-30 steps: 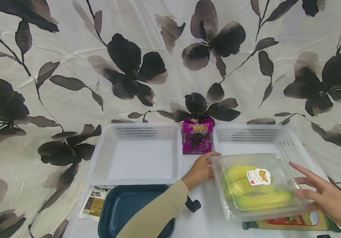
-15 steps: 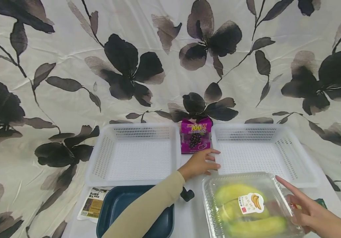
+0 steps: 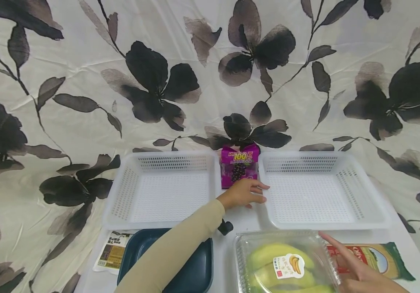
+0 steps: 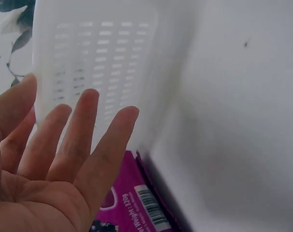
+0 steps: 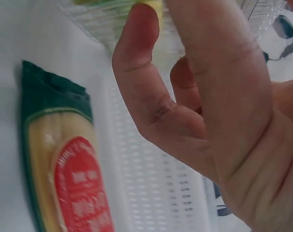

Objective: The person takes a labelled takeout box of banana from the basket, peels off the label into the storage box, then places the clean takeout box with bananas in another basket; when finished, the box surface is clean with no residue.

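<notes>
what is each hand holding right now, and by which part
The right hand holds the clear banana container by its right edge, fingers against the plastic. The left hand holds nothing, fingers straight beside the purple grape candy bag.

At six o'clock the frame cuts off the banana box point(image 3: 287, 264), the blue tray point(image 3: 191, 276) and the right hand point(image 3: 364, 276).

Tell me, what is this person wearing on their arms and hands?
The left arm wears a long beige sleeve down to the wrist; the left hand is bare, without rings. The right hand is bare too, and no sleeve shows on that side.
</notes>
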Tool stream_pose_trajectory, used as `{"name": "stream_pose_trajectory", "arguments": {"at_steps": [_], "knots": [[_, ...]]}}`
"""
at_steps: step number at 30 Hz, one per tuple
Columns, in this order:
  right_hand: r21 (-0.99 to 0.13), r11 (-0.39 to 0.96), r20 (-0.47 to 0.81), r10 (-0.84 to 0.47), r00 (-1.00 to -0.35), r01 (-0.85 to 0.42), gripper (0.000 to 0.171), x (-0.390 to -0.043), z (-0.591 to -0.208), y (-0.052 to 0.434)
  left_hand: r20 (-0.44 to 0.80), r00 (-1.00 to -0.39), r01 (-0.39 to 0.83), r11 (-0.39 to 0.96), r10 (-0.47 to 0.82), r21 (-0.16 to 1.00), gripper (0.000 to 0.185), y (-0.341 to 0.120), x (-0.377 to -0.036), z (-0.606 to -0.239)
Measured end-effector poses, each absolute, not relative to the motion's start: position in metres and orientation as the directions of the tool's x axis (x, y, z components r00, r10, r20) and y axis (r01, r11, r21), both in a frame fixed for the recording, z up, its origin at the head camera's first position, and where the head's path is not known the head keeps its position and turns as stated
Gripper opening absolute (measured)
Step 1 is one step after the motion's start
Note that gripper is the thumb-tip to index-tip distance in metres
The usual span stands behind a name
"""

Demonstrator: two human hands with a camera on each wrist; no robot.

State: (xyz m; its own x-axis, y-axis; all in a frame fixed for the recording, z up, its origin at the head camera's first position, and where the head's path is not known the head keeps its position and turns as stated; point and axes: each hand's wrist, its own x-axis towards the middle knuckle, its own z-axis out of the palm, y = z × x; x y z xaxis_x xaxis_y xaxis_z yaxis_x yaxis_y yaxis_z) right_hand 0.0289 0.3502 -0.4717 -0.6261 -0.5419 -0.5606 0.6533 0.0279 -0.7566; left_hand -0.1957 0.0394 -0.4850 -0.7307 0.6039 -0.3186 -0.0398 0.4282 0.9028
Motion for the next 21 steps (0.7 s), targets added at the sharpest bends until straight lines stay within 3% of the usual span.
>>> {"name": "stream_pose_trajectory", "arguments": {"at_steps": [14, 18, 21], "knots": [[-0.709, -0.076, -0.537, -0.586, -0.607, 0.701, 0.097, 0.028, -0.480, 0.322, -0.320, -0.737, 0.076, 0.543, 0.596, 0.837, 0.044, 0.041, -0.201, -0.476], [-0.742, -0.017, -0.541, -0.575, -0.613, 0.670, 0.096, 0.026, -0.487, 0.318, -0.329, -0.741, 0.064, 0.549, 0.585, 0.833, 0.042, 0.041, -0.200, -0.475], [-0.802, 0.132, -0.560, -0.508, -0.655, 0.583, 0.098, 0.022, -0.492, 0.313, -0.324, -0.746, 0.067, 0.550, 0.582, 0.832, 0.042, 0.042, -0.200, -0.475]]}}
